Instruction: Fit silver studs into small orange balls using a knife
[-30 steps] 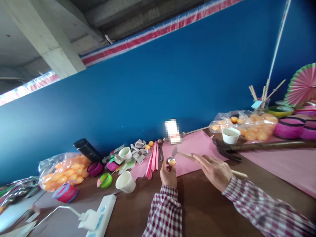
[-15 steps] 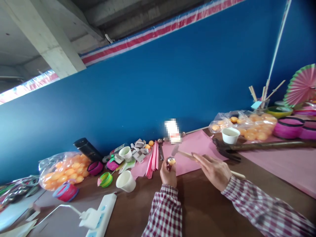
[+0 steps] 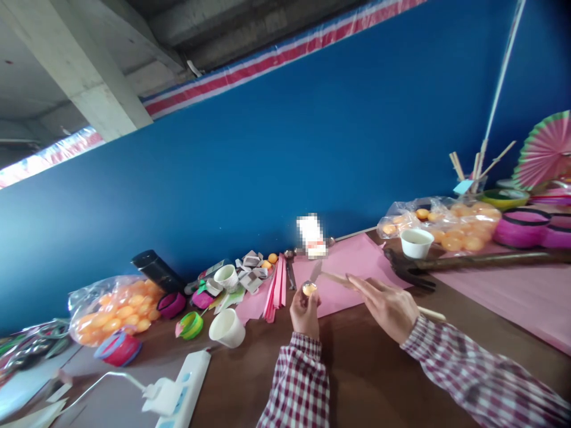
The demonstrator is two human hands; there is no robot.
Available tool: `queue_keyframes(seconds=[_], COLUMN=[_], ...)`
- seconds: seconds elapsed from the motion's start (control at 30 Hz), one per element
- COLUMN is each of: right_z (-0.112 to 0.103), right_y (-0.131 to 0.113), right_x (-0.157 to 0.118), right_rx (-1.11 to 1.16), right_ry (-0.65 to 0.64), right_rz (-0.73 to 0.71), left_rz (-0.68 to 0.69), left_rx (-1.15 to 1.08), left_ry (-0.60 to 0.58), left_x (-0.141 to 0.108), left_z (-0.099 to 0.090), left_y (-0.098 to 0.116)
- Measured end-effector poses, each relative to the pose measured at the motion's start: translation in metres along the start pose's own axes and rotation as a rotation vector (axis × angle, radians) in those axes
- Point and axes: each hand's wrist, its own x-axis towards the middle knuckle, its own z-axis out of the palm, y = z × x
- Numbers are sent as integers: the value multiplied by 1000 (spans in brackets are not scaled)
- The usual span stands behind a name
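Observation:
My left hand (image 3: 305, 312) is closed around a small round thing with a shiny silvery rim and an orange-yellow middle (image 3: 309, 289), held up in the fingertips above the brown table. Its exact kind is too small to make out. In my right hand (image 3: 392, 306) is a small hammer (image 3: 335, 277) with a pale wooden handle; the handle's end sticks out behind the wrist. The blurred hammer head is just above the round thing, and I cannot tell whether they touch. Beneath and beyond lies a sheet of pink paper (image 3: 343, 297).
To the left are white cups (image 3: 227, 328), a power strip (image 3: 190, 380) and a bag of orange balls (image 3: 118, 309). A claw hammer (image 3: 405, 272), a white bowl (image 3: 416, 244) and another bag of balls (image 3: 468, 229) sit at right. A blue partition (image 3: 267, 148) stands behind.
My left fingers have turned the small round thing slightly, and more of its shiny rim faces up. The hammer has barely shifted and stays in my right hand.

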Motion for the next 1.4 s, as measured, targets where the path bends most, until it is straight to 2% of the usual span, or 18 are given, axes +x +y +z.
queue_keyframes(seconds=[0.07, 0.2, 0.33, 0.5, 0.6, 0.77, 0.9, 1.03, 1.2, 1.3, 1.4], right_z=[-1, 0, 2, -1, -2, -3, -2, 0, 4, 8, 13], right_y=[0, -2, -2, -1, -3, -4, -5, -5, 18, 36, 44], right_x=[0, 0, -1, 1, 2, 2, 1, 1, 6, 10, 11], right_rx=[5, -34, -16, -39, -3, -28, -1, -27, -115, -216, -305], right_ry=[33, -44, 7, -40, 2, -44, 1, -72, -40, -103, -174], right_rz=[18, -24, 27, 21, 37, 11, 30, 17, 129, 210, 244], left_rz=[-35, -108, -150, -240, -275, -359, -408, -417, -385, -392, -409], left_rx=[-45, -180, -265, -417, -487, -526, -534, -558, -541, -515, -485], left_ry=[19, 42, 35, 9, 4, 37, 42, 31, -5, -34, -32], left_x=[0, 1, 0, -2, -3, -6, -7, -6, -3, -3, -6], left_z=[1, 2, 3, 4, 6, 7, 7, 6, 2, 2, 4], left_y=[1, 0, 2, 6, 9, 13, 15, 14, 13, 11, 10])
